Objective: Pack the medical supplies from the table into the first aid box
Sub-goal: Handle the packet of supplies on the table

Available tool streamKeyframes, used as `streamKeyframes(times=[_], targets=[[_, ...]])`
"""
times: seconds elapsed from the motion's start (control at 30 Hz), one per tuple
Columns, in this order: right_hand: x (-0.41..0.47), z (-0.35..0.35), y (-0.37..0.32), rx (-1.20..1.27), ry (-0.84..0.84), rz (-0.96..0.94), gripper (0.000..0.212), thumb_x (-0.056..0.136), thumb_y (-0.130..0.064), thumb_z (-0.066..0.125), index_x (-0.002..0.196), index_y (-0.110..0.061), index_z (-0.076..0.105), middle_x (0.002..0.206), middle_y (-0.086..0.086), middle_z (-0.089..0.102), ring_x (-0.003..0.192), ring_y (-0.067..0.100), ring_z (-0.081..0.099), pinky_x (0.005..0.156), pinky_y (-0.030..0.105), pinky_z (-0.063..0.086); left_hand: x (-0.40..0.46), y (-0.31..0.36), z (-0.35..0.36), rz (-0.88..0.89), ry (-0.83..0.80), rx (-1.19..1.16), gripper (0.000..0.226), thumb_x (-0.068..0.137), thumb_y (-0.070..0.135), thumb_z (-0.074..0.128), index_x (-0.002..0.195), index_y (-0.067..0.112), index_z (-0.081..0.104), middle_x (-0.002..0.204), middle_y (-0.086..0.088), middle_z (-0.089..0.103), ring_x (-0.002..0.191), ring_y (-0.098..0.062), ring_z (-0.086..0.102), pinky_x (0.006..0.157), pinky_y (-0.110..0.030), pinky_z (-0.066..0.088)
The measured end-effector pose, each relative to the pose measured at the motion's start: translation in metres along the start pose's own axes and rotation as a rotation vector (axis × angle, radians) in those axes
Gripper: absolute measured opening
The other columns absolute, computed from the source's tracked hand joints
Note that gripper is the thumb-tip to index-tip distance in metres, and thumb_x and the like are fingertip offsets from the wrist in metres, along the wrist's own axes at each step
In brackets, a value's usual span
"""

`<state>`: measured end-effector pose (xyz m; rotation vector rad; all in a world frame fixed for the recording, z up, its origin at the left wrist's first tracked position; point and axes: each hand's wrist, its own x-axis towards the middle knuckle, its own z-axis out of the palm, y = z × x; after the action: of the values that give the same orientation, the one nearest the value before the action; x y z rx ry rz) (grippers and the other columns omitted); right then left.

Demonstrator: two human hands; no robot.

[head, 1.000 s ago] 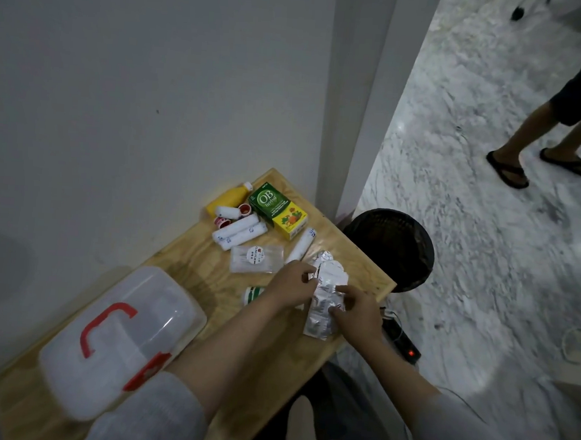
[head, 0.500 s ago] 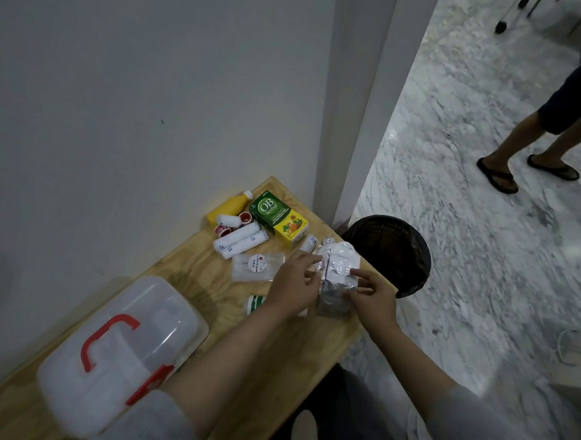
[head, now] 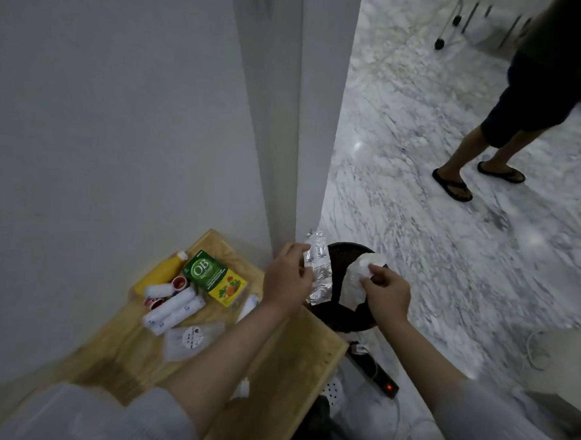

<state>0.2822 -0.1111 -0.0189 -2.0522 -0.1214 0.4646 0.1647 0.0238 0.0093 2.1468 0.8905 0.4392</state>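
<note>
My left hand (head: 287, 275) holds a silver foil blister strip (head: 318, 267) upright, lifted off the wooden table (head: 294, 363). My right hand (head: 385, 288) holds a white packet (head: 358, 276) over the black bin. On the table lie a green and yellow box (head: 214, 278), a yellow bottle (head: 163, 271), white gauze rolls (head: 174, 309), a red-capped item (head: 178, 282) and a clear bag with a round label (head: 191, 338). The first aid box is out of the frame.
A black mesh bin (head: 344, 320) stands on the marble floor right of the table. A black power strip (head: 373, 369) with a red light lies beside it. A white wall corner (head: 307, 152) rises behind the table. Another person's legs in sandals (head: 469, 173) stand at the far right.
Both hands lifted the strips off the table and pulled them apart: foil strip in the left, white packet in the right. The view tilted up, so the first aid box dropped out of sight.
</note>
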Motion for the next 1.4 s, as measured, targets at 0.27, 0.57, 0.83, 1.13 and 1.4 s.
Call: streamKeyframes(times=[0.27, 0.57, 0.83, 1.13, 1.4], targets=[[0.083, -0.001, 0.021, -0.218, -0.031, -0.047, 0.03, 0.087, -0.004, 0.052, 0.114, -0.004, 0.066, 0.106, 0.016, 0.07, 0.095, 0.029, 0.064, 0.078, 0.026, 0.045, 0.083, -0.002, 0.083, -0.131, -0.392, -0.048, 0.043, 0.084, 0.011, 0.052, 0.126, 0.016, 0.054, 0.129, -0.005, 0.055, 0.109, -0.021, 0.057, 0.083, -0.024, 0.042], [0.094, -0.002, 0.055, -0.236, -0.165, 0.014, 0.028, 0.088, -0.006, 0.055, 0.114, -0.003, 0.064, 0.11, 0.015, 0.069, 0.1, 0.025, 0.064, 0.083, 0.026, 0.047, 0.075, -0.018, 0.105, -0.246, -0.538, -0.039, 0.047, 0.09, 0.019, 0.054, 0.135, 0.012, 0.043, 0.141, -0.006, 0.047, 0.127, -0.024, 0.047, 0.094, -0.027, 0.042], [0.049, 0.014, 0.036, -0.183, -0.201, -0.055, 0.024, 0.089, -0.013, 0.056, 0.111, -0.009, 0.066, 0.108, 0.01, 0.07, 0.1, 0.021, 0.064, 0.085, 0.027, 0.05, 0.032, -0.021, 0.068, -0.196, -0.414, -0.076, 0.043, 0.09, 0.024, 0.054, 0.131, 0.016, 0.047, 0.135, -0.003, 0.05, 0.121, -0.017, 0.051, 0.091, -0.024, 0.041], [-0.046, 0.055, -0.027, -0.154, -0.322, -0.317, 0.021, 0.087, -0.012, 0.059, 0.105, -0.008, 0.068, 0.1, 0.008, 0.072, 0.093, 0.018, 0.064, 0.082, 0.027, 0.05, -0.043, -0.031, -0.03, -0.116, -0.132, -0.085, 0.036, 0.086, 0.015, 0.056, 0.122, 0.011, 0.055, 0.121, -0.007, 0.056, 0.107, -0.017, 0.056, 0.087, -0.023, 0.041], [-0.152, 0.112, -0.056, -0.147, -0.533, -0.594, 0.019, 0.084, -0.009, 0.06, 0.099, -0.011, 0.071, 0.094, 0.005, 0.073, 0.084, 0.011, 0.063, 0.066, 0.002, 0.038, -0.142, -0.056, -0.129, -0.175, 0.163, -0.129, 0.031, 0.087, 0.017, 0.057, 0.118, 0.015, 0.057, 0.117, 0.003, 0.058, 0.109, -0.009, 0.054, 0.087, -0.017, 0.039]])
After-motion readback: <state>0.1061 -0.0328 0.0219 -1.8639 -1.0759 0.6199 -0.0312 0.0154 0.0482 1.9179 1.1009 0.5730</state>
